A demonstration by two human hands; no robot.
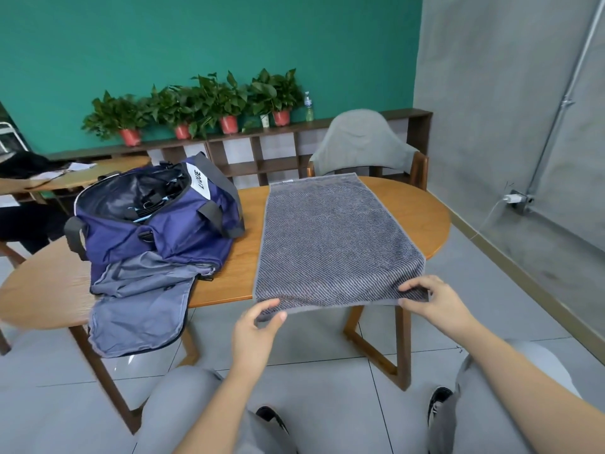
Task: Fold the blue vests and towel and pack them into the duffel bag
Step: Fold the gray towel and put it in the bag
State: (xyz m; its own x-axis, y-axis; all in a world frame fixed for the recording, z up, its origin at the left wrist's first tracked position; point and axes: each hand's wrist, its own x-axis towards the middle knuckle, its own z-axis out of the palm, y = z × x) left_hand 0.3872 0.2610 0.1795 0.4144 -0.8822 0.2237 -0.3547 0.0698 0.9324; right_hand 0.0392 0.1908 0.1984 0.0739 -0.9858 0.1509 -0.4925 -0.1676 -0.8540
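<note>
Grey towel point(334, 237) flat on table point(422, 208), beside open duffel bag point(157, 224). Left hand point(257, 326), right hand point(435, 299) pinch near corners. Lift evenly, match far edge squarely.

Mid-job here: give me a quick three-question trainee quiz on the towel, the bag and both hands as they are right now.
1. True or false: the towel lies spread flat on the table.
2. Which corners of the towel do the left hand and right hand hold? A) far corners B) near corners C) one near, one far
3. Fill in: the bag stands on the towel's ____ side, its top ____.

Key: 1 true; 2 B, each grip pinches a near corner; 3 left, open.
</note>
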